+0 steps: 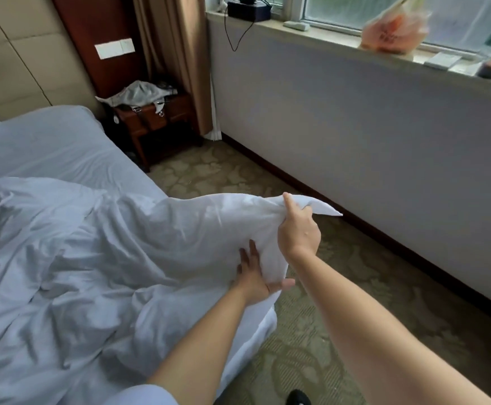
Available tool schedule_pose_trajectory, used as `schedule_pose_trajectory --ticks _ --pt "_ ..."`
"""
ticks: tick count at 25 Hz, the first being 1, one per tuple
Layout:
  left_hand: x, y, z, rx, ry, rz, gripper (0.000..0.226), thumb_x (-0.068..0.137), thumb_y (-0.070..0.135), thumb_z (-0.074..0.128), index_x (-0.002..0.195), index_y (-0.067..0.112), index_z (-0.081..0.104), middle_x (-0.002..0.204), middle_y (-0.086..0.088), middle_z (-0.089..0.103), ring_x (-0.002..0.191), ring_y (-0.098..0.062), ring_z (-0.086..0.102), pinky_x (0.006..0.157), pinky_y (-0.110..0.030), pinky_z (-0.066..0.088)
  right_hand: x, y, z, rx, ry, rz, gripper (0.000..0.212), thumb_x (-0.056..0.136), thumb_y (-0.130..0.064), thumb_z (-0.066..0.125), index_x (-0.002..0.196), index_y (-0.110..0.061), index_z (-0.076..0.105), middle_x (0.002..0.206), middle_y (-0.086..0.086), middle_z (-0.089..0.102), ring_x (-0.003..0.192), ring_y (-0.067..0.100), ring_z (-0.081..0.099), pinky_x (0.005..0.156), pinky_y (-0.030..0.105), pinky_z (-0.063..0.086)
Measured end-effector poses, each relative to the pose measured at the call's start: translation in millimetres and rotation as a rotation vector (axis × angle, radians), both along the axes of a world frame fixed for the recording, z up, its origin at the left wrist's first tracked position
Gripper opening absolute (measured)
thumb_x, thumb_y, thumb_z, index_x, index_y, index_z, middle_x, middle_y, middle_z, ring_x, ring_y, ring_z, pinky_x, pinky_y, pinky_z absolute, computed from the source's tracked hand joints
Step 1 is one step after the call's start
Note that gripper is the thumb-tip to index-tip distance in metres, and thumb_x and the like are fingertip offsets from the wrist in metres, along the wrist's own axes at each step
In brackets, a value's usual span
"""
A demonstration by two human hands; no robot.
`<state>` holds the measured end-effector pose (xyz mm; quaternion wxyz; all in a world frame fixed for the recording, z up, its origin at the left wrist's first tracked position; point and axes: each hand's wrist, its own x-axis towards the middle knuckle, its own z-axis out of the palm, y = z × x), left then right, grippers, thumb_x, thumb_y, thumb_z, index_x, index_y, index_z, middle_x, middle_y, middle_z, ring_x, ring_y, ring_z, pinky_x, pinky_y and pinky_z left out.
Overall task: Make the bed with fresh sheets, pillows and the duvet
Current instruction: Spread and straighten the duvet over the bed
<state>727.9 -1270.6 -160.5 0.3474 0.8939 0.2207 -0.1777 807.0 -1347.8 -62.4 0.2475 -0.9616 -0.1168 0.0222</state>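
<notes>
Left half of frame: bed (pixel 63 147) under a smooth white sheet, rumpled white duvet (pixel 98 258) heaped across its lower part, spilling over the edge.

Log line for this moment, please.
stage: spreading duvet | right hand: grip on duvet corner, lifted | left hand: flat under fold | bed: sheet on, duvet rumpled
</notes>
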Motion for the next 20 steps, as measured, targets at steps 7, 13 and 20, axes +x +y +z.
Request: schedule_pose_trajectory --ticks 7,13,20 --pt "51.1 6.0 25.5 0.124 0.039 0.128 0.048 0.088 0.006 0.051 0.135 0.012 0.048 0.125 -0.014 0.058 0.111 -0.032 0.057 0.089 -0.037 0.046 51.1 -30.9 -0.1 -0.008 -0.037 0.048 0.059 0.094 -0.003 0.030 0.145 -0.034 0.033 0.130 0.014 0.044 0.084 0.033 0.057 0.068 0.032 0.039" --pt "39.7 -3.4 -4.2 -0.526 0.463 0.118 0.078 0.078 0.006 0.071 0.144 0.028 0.035 0.143 0.002 0.037 0.132 -0.029 0.040 0.100 -0.043 0.040 75.5 -49.2 -83.7 -0.413 0.386 0.189 0.041 0.096 -0.013 0.043 0.137 -0.019 0.041 0.144 0.014 0.035 0.110 0.031 0.056 0.076 0.036 0.045" --pt "28.7 20.5 -60.4 0.055 0.636 -0.085 0.053 0.100 0.009 0.032 0.151 0.014 0.019 0.159 -0.009 0.010 0.145 -0.026 0.016 0.117 -0.029 0.013 65.7 -61.9 -155.1 -0.494 0.811 0.302 0.042 0.095 -0.009 0.036 0.136 -0.010 0.045 0.133 0.007 0.052 0.112 0.025 0.054 0.086 0.032 0.045"
